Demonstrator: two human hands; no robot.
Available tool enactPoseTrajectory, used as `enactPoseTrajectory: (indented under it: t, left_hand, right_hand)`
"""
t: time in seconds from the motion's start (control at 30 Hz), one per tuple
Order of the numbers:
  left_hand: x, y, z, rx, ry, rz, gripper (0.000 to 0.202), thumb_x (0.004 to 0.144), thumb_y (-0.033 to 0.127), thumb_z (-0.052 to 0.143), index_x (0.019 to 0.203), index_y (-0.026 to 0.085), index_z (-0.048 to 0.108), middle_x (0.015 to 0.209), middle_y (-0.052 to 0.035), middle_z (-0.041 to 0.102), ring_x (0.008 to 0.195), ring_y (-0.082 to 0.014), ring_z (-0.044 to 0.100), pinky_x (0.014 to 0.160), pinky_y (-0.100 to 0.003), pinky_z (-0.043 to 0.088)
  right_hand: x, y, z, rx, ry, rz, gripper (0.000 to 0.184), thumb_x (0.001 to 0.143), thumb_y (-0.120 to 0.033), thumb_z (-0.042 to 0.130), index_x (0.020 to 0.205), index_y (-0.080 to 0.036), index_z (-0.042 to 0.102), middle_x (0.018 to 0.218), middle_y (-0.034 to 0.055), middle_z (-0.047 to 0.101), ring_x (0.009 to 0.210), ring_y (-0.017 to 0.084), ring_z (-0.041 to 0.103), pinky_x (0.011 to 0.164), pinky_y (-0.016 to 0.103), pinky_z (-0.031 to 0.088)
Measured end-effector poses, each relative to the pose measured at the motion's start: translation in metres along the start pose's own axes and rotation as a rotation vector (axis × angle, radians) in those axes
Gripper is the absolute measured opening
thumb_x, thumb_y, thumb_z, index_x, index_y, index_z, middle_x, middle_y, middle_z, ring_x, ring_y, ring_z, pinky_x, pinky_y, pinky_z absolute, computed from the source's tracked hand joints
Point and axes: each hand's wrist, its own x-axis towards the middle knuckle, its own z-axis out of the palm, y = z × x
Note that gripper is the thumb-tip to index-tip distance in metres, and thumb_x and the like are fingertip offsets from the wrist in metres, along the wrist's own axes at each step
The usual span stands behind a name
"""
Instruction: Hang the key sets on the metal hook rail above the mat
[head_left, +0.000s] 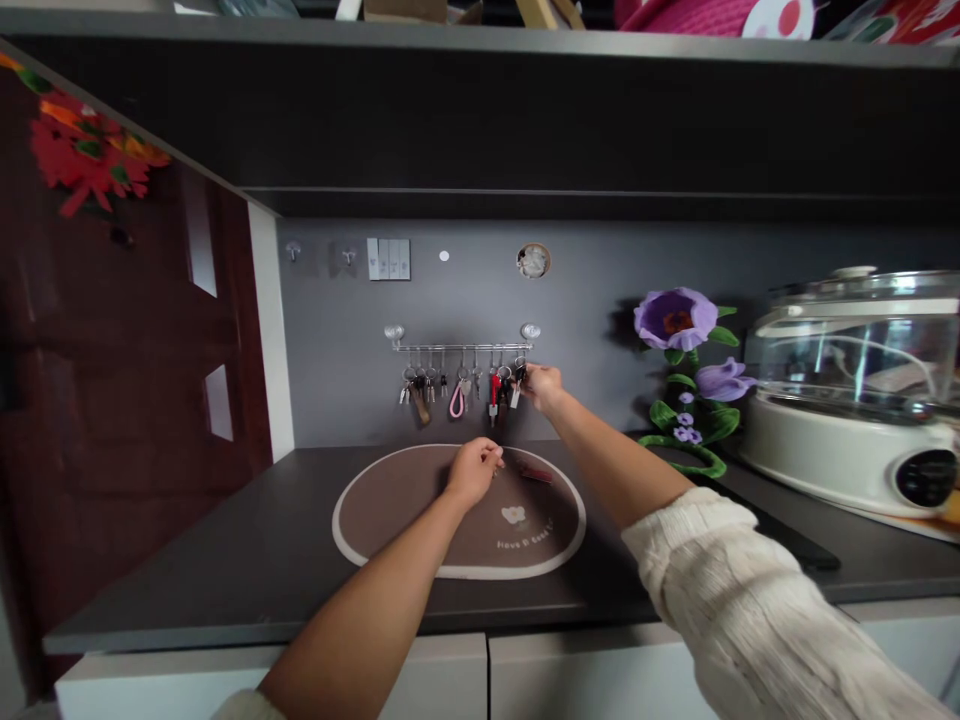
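Note:
A metal hook rail (465,348) is fixed to the grey wall, with several bunches of keys hanging along it. At its right end my right hand (543,387) has its fingers closed at the edge of a key bunch (517,378) with a pale tag. Beside that bunch hang a red key holder (494,388) and, further left, a pink loop strap (457,399). Low over the brown oval mat (397,520), my left hand (474,470) is curled with fingertips together; anything in them is too hidden to name. A small dark red item (535,473) lies on the mat, right of that hand.
Purple felt flowers (676,320) and a white appliance with a clear lid (855,400) stand on the right. A dark flat object (787,530) lies before them. Overhead runs a loaded shelf (480,120). To the left is a dark red door (135,400).

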Motion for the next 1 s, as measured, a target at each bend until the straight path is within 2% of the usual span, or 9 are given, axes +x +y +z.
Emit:
enactPoseTrajectory:
  t: [0.13, 0.37, 0.63, 0.8, 1.0]
  left_hand:
    - [0.0, -0.001, -0.001, 0.004, -0.004, -0.004, 0.016, 0.073, 0.027, 0.045, 0.07, 0.014, 0.053, 0.067, -0.0046, 0.062, 0.054, -0.0099, 0.052, 0.055, -0.022, 0.04]
    - [0.0, 0.002, -0.001, -0.002, 0.016, -0.008, 0.014, 0.073, 0.025, 0.046, 0.071, 0.014, 0.054, 0.066, -0.0043, 0.062, 0.055, -0.0099, 0.052, 0.056, -0.022, 0.041]
    - [0.001, -0.002, -0.002, 0.015, 0.035, -0.004, 0.014, 0.074, 0.025, 0.046, 0.071, 0.014, 0.054, 0.067, -0.0044, 0.062, 0.055, -0.0098, 0.052, 0.055, -0.021, 0.04]
    - [0.001, -0.002, -0.002, 0.003, 0.038, 0.0, 0.013, 0.073, 0.023, 0.046, 0.073, 0.014, 0.055, 0.067, -0.0041, 0.062, 0.056, -0.0098, 0.053, 0.056, -0.021, 0.041]
    - [0.0, -0.001, -0.001, -0.005, 0.007, 0.009, 0.011, 0.072, 0.02, 0.046, 0.074, 0.014, 0.055, 0.066, -0.0024, 0.059, 0.056, -0.0089, 0.051, 0.056, -0.021, 0.041]
  right_hand:
    - [0.005, 0.006, 0.0, 0.035, 0.044, 0.028, 0.008, 0.072, -0.012, 0.047, 0.066, -0.016, 0.049, 0.048, -0.0026, 0.047, 0.041, 0.007, 0.045, 0.048, 0.025, 0.048]
    - [0.005, 0.016, 0.001, 0.017, 0.012, 0.011, 0.006, 0.071, -0.013, 0.048, 0.067, -0.016, 0.049, 0.049, -0.0019, 0.048, 0.042, 0.007, 0.045, 0.047, 0.024, 0.047]
    - [0.003, 0.021, -0.003, -0.098, 0.04, -0.031, 0.009, 0.071, -0.015, 0.047, 0.062, -0.017, 0.049, 0.048, -0.002, 0.047, 0.041, 0.007, 0.042, 0.042, 0.021, 0.041]
    - [0.0, 0.025, -0.01, -0.132, -0.001, -0.057, 0.011, 0.069, -0.016, 0.048, 0.058, -0.017, 0.049, 0.042, -0.0037, 0.042, 0.039, 0.006, 0.038, 0.039, 0.017, 0.037]
    - [-0.006, 0.035, -0.022, -0.111, -0.081, -0.097, 0.012, 0.068, -0.016, 0.049, 0.056, -0.017, 0.047, 0.047, -0.001, 0.049, 0.045, 0.007, 0.046, 0.045, 0.018, 0.04]
